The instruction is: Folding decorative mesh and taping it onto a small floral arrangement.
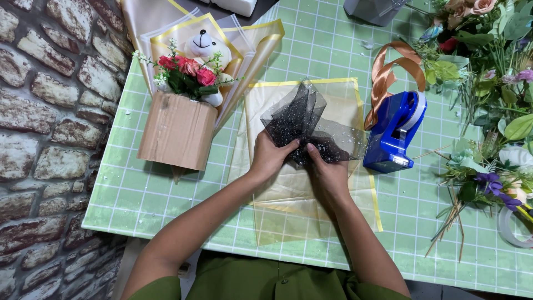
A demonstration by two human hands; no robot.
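Green sleeves at the near edge lead up two bare forearms onto the green gridded cutting mat (166,189) that covers the surface. Largest on it is a sheer yellow-edged wrapping sheet (288,194), spread flat at the middle and reaching almost to the near edge. Toward the far left corner a brown cardboard box (177,130) stands upright, holding red and pink flowers and a small white teddy bear (202,44). Loose flowers and greenery (488,111) crowd the right edge. Just right of the sheet sits a blue tape dispenser (395,133), with a copper ribbon (388,69) looped behind it. Over the sheet's far half, the left hand (269,155) and right hand (327,169) both pinch a gathered bunch of black glittery tulle (302,119), fingers closed on its base.
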